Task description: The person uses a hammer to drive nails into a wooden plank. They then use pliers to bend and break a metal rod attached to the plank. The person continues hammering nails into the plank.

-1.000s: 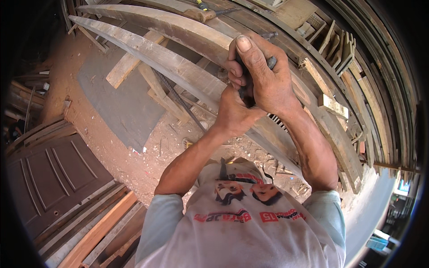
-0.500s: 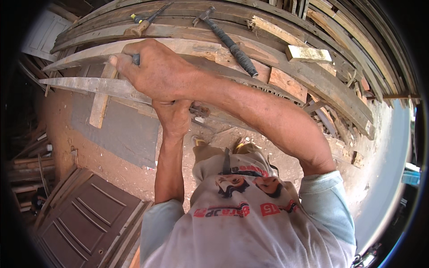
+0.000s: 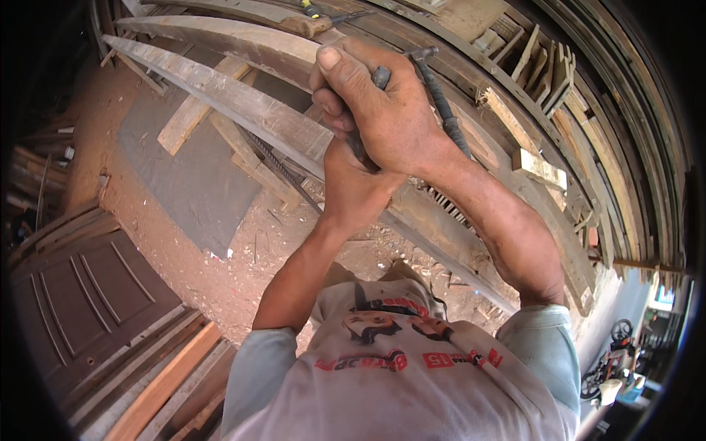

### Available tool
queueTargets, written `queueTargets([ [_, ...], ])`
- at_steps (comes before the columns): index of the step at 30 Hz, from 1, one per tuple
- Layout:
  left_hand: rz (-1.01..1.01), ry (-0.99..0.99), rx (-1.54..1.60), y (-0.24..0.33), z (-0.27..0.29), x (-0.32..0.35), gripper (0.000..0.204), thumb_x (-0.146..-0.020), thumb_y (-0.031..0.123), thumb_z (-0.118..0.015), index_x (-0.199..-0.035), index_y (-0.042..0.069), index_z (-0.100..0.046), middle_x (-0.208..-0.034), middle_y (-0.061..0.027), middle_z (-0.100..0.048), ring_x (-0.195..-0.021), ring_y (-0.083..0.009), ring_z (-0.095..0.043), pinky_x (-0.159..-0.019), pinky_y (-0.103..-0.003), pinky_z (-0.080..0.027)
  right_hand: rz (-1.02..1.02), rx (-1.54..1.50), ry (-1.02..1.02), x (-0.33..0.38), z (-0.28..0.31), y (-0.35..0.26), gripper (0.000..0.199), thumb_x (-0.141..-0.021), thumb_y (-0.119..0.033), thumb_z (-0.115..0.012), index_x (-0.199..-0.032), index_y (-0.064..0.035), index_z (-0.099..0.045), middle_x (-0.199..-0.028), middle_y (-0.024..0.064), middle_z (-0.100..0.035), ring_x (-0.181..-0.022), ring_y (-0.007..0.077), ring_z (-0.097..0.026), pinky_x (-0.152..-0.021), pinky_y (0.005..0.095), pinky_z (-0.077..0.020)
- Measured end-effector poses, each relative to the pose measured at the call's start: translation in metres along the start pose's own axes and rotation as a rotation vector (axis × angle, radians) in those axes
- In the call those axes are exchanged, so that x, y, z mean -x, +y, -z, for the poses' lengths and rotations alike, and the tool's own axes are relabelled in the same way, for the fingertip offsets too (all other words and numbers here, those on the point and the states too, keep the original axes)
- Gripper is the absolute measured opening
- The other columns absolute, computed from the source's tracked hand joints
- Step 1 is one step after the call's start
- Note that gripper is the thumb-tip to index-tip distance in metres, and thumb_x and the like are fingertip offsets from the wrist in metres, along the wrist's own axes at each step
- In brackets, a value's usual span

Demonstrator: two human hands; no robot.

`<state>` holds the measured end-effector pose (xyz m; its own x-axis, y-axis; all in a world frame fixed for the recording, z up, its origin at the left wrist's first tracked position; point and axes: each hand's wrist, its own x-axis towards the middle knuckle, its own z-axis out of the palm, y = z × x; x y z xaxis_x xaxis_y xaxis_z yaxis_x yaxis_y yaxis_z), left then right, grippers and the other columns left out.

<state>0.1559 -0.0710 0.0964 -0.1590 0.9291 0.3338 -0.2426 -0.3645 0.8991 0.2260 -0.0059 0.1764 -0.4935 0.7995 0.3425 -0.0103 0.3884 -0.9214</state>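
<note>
My right hand (image 3: pixel 393 110) is closed around a tool whose dark rounded end (image 3: pixel 380 77) pokes up beside the thumb. Just below it, my left hand (image 3: pixel 360 180) is closed against the same dark tool; most of the tool is hidden, so its kind cannot be told. Both hands are over a long grey wooden beam (image 3: pixel 243 103), near its middle. A second curved beam (image 3: pixel 243 37) runs behind it. Beyond my right wrist lies a hammer (image 3: pixel 445 110) with a dark wrapped handle, partly covered by the hand.
A wooden-handled tool (image 3: pixel 312 26) lies at the far side. A pale wood block (image 3: pixel 540 169) rests on planks to the right. Short crosspieces (image 3: pixel 184 125) sit under the beams. A brown panelled door (image 3: pixel 88 301) and stacked boards (image 3: pixel 165 378) are at the lower left.
My hands have moved together to the right along the beam, closer to the hammer, still closed. The view has also turned, showing more of the boards at the lower left.
</note>
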Motion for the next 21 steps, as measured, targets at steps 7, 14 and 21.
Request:
queueTargets([
  [7, 0.063, -0.029, -0.059, 0.000, 0.009, 0.000, 0.004, -0.081, 0.002, -0.070, -0.085, 0.000, -0.069, -0.069, -0.0016, -0.067, -0.062, -0.0083, -0.061, -0.055, -0.026, -0.046, -0.080, -0.216, 0.046, -0.008, -0.016, 0.003, 0.026, -0.107, -0.026, -0.058, -0.091, -0.0054, -0.062, -0.065, -0.0033, -0.053, -0.057, 0.0060, -0.044, -0.050, 0.0287, -0.0366],
  [14, 0.032, 0.010, 0.046, -0.007, 0.008, -0.001, 0.003, -0.086, 0.004, -0.068, -0.083, 0.002, -0.068, -0.070, -0.0020, -0.065, -0.062, -0.0087, -0.059, -0.055, -0.026, -0.045, 0.008, 0.130, 0.053, -0.015, -0.015, 0.001, 0.036, -0.105, -0.026, -0.054, -0.082, 0.0012, -0.061, -0.061, 0.0083, -0.055, -0.054, 0.0167, -0.049, -0.054, 0.0361, -0.0441],
  [21, 0.099, 0.145, 0.245, -0.022, 0.019, -0.005, 0.009, -0.092, 0.009, -0.068, -0.096, 0.002, -0.064, -0.073, -0.0007, -0.058, -0.062, -0.0095, -0.053, -0.057, -0.027, -0.044, -0.085, 0.447, -0.048, -0.044, -0.033, 0.002, 0.037, -0.099, -0.021, -0.053, -0.088, 0.0117, -0.067, -0.071, 0.0249, -0.067, -0.069, 0.0357, -0.070, -0.073, 0.0474, -0.0564],
])
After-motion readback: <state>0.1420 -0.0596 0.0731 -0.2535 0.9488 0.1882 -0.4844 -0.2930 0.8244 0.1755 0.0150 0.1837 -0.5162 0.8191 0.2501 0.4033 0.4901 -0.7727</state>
